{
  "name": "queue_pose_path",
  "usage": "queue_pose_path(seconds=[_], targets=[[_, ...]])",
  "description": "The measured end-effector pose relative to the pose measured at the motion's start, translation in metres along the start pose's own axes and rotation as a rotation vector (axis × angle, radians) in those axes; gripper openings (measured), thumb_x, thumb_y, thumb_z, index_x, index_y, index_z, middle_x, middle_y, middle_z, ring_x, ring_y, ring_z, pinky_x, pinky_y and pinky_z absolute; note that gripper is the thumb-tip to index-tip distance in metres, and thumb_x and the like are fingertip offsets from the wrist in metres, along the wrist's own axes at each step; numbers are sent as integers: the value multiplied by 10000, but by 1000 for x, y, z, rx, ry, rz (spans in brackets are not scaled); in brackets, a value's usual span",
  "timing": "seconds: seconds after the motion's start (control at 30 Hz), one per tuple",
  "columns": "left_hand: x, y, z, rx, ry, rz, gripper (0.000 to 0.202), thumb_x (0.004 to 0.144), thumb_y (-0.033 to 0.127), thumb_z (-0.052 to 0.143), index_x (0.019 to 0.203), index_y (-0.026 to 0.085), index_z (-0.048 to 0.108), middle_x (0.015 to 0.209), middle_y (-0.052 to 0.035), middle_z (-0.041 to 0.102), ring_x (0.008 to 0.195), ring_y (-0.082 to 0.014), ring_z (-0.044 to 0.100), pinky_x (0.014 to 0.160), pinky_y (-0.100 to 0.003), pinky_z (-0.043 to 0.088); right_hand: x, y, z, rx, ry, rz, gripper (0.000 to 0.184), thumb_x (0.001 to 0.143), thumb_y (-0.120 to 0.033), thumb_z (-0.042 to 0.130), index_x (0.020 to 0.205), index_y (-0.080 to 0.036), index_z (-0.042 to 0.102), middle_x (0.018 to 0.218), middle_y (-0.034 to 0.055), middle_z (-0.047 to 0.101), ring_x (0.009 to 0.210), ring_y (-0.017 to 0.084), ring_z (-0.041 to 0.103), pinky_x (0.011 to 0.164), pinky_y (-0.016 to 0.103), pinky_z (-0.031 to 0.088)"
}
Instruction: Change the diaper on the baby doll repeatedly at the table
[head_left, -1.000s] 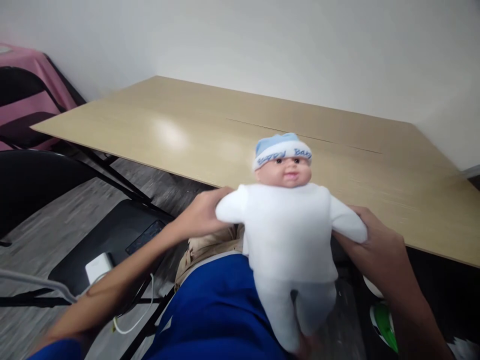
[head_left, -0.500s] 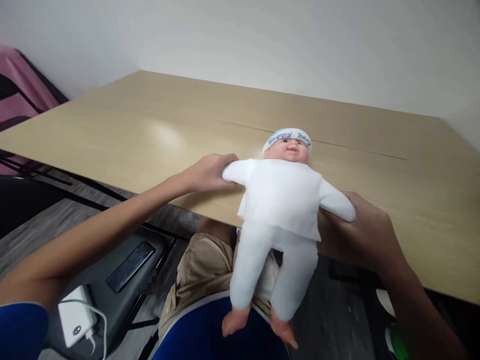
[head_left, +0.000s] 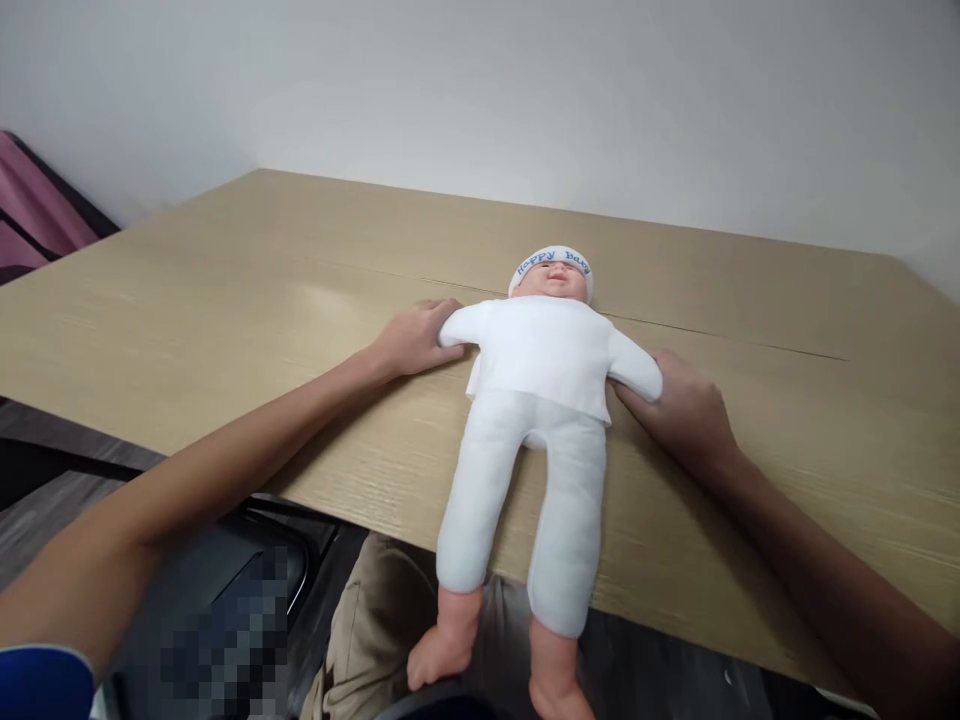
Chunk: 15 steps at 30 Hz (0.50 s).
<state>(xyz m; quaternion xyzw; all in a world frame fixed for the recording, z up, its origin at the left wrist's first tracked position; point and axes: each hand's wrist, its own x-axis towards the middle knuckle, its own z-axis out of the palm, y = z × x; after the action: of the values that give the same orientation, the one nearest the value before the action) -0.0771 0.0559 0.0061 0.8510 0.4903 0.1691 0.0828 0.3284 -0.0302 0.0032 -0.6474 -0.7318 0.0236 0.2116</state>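
A baby doll (head_left: 544, 350) in a white top, pale trousers and a white hat lettered in blue lies face up on the wooden table (head_left: 225, 350). Its head points toward the wall, and its bare feet hang past the table's near edge. My left hand (head_left: 420, 338) is closed around the doll's sleeved arm on the left side. On the right side, my right hand (head_left: 686, 405) grips the other sleeved arm, with some fingers hidden beneath it. Both of the doll's arms are spread outward.
Behind the table rises a pale wall (head_left: 480, 100). A thin dark seam runs across the tabletop. Pink fabric (head_left: 37, 205) shows at the far left. Below the near edge, a dark chair seat (head_left: 172, 570) stands at the left, partly blurred out.
My hands have moved the doll forward onto the table, away from my lap. Its legs now lie partly over the tabletop. The view has shifted, and both hands keep their hold.
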Motion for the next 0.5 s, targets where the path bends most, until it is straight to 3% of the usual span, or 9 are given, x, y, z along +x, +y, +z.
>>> queue_pose_path(seconds=[0.2, 0.4, 0.5], targets=[[63, -24, 23, 98, 144, 33, 611, 957, 680, 624, 1293, 174, 684, 1255, -179, 760, 1210, -388, 614, 1136, -542, 406, 63, 31, 21, -36, 73, -22, 559, 1037, -643, 535, 1301, -201, 754, 1236, 207, 807, 1022, 363, 688, 822, 419, 469], [128, -47, 45, 140, 314, 34, 593, 982, 688, 655, 1312, 195, 665, 1272, -157, 763, 1188, -375, 588, 1138, -543, 347, 128, 58, 39, -70, 149, 7, 482, 1022, -605, 647, 1229, -186, 763, 1184, 170, 821, 1023, 353, 731, 813, 399, 493], [147, -59, 50, 154, 349, 2, 603, 982, 694, 676, 1319, 194, 663, 1278, -159, 754, 1187, -382, 595, 1109, -536, 371, 147, 67, 41, -72, 178, 35, 552, 999, -661, 682, 1271, -186, 750, 1184, 172, 815, 1048, 375, 727, 838, 427, 513]])
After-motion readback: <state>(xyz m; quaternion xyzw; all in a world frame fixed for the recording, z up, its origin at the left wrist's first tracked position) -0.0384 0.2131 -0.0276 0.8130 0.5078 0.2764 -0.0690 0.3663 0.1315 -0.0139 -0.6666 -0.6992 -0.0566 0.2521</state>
